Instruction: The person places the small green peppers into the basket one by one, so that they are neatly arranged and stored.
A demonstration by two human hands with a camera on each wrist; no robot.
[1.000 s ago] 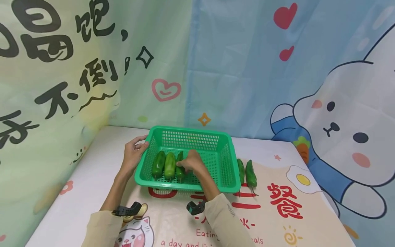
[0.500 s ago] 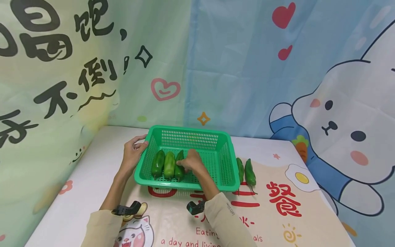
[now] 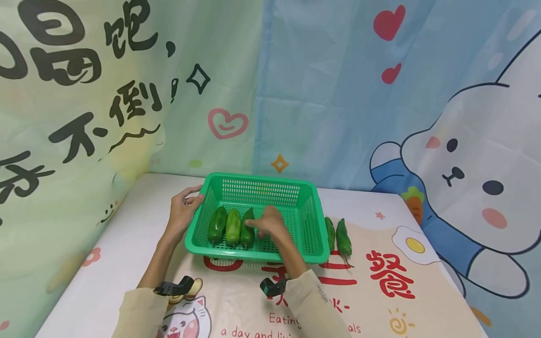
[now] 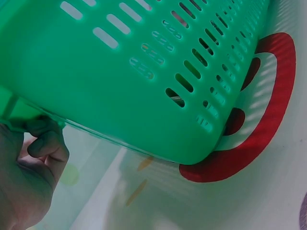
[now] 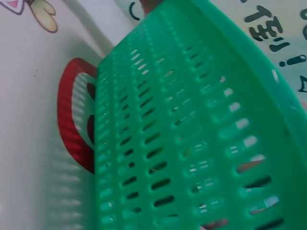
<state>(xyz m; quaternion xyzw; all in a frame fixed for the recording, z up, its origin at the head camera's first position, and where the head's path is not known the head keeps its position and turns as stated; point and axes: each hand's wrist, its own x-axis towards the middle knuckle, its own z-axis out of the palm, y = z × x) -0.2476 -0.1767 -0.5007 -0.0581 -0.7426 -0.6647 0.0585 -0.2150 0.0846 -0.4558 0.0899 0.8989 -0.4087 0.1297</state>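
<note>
A green plastic basket (image 3: 258, 256) with slotted walls stands on the table. Three green chili peppers lie side by side in its left half: a dark left pepper (image 3: 217, 225), a paler middle pepper (image 3: 233, 227) and a right pepper (image 3: 247, 236). My left hand (image 3: 181, 212) grips the basket's left rim; the left wrist view shows its thumb and a finger at that rim. Inside the basket, my right hand (image 3: 272, 222) is just right of the right pepper, its thumb extended over that pepper and the other fingers partly hidden. In the right wrist view the basket wall hides this hand.
Outside the basket's right wall lie two more green peppers, one (image 3: 329, 233) close against it and another (image 3: 344, 238) farther right. A printed cloth (image 3: 380, 300) covers the table. Printed curtains (image 3: 304, 94) hang behind and to the left.
My right hand has shifted slightly right, and its fingers have come away from the right pepper, which stays beside the other two. The left hand has kept its hold on the rim.
</note>
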